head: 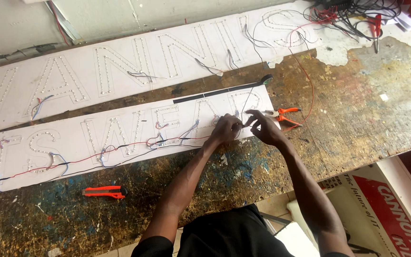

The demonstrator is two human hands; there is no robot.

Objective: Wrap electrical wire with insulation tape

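2 long white sign panels (120, 62) on bench, red-and-white carton (386, 204) lower right

orange utility knife (104, 192), orange pliers (284, 114), worn workbench (357, 109)

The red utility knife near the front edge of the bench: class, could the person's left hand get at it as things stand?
Probably yes. The red utility knife lies alone on bare bench, nothing on it. The left hand is busy at the wires on the white sign panel, so it would have to let go and swing back.

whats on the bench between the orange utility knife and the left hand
Head view: only bare paint-stained wooden bench between the orange utility knife and the left hand, plus the white sign panel's lower edge with wires.
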